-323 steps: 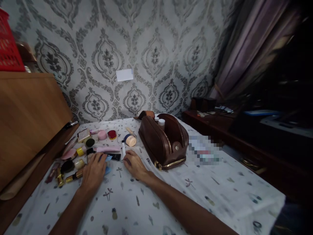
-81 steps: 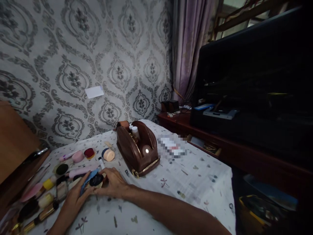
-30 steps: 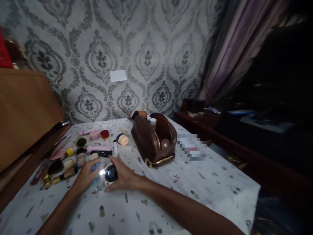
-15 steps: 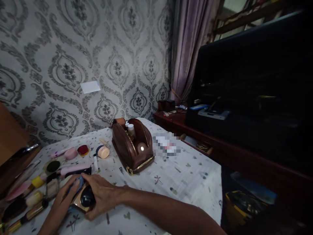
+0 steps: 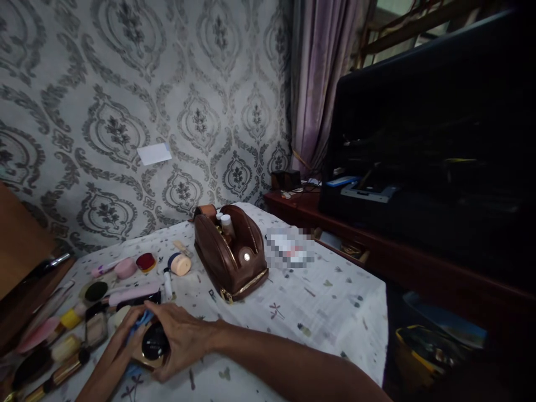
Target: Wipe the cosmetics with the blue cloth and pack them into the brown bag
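My right hand (image 5: 182,334) is closed around a squarish gold-and-beige bottle with a round black cap (image 5: 154,341), thumb and fingers on its sides. Pressed against the bottle's other side, my left hand (image 5: 114,350) grips a blue cloth (image 5: 145,319), which also shows below the bottle. Both hands are low over the patterned white tablecloth. Just left of them lie a small clear bottle of beige makeup (image 5: 96,328) and a gold tube with a black end (image 5: 62,373). Behind the hands are a long pink tube (image 5: 133,291) and a black item (image 5: 140,300).
An open brown leather makeup bag (image 5: 228,257) stands beyond my hands, with white-capped bottles (image 5: 226,223) inside. Near it are a cream jar (image 5: 180,264), a red-lidded jar (image 5: 146,262) and a pink jar (image 5: 125,268). A large black screen (image 5: 419,139) rises at the right.
The camera view has shifted slightly, so everything sits a little further right and lower. Both hands keep their hold on the bottle and cloth, with the cap turned slightly more into view.
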